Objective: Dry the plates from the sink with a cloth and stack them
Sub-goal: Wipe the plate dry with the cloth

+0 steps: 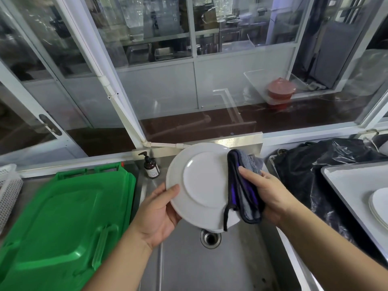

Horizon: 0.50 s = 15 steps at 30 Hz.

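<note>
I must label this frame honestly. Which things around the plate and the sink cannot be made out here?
All in the head view:
- Plate: its far face is turned away; the cloth covers its right rim.
- White piece under the plate: mostly hidden by the plate and cloth, so another plate or not is unclear.
- Stack on the tray: cut off by the right edge; count unknown.
- Pump bottle: label too small to read.

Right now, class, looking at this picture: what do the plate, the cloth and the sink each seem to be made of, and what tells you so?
Plate: probably glazed ceramic, white and smooth with a soft sheen and a raised foot ring; melamine is possible.
Cloth: soft fabric, likely microfibre, grey and purple, matte and fuzzy with a stitched dark edge.
Sink: stainless steel by the look, grey brushed metal with dull reflections.
</note>
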Available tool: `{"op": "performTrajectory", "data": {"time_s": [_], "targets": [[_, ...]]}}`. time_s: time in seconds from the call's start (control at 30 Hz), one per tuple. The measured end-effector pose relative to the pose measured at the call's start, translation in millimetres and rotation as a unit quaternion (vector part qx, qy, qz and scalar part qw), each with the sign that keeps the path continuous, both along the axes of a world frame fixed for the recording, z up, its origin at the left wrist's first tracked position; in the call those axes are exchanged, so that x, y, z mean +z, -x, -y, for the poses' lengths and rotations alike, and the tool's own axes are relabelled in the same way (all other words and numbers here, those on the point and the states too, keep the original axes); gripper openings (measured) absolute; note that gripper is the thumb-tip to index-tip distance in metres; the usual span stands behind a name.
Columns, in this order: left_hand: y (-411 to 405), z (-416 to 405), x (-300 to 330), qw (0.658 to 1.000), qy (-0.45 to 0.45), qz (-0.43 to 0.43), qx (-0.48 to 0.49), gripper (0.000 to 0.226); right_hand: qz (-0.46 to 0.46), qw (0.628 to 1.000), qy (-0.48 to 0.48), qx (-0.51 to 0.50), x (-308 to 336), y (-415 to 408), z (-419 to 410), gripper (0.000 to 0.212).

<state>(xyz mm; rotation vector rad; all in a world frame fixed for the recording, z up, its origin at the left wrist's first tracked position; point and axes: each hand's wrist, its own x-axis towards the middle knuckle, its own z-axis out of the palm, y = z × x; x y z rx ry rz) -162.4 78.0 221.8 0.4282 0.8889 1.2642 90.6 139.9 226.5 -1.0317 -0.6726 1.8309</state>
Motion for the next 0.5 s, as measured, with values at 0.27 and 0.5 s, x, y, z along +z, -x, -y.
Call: {"op": "performTrajectory", "data": {"time_s": [0.27, 0.5], "targets": [[-59.2, 2.7, -1.1, 0.995, -0.016, 0.038, 0.096, 0.027, -0.037, 0.983, 0.072, -0.165, -24.2, 34.1, 12.5, 0.048], [-41.4, 3.4, -6.2, 1.0, 0.01, 0.002, 0.007, 0.04, -0.014, 0.99, 0.102, -0.101, -22.0, 7.6, 1.8, 0.045]]}}
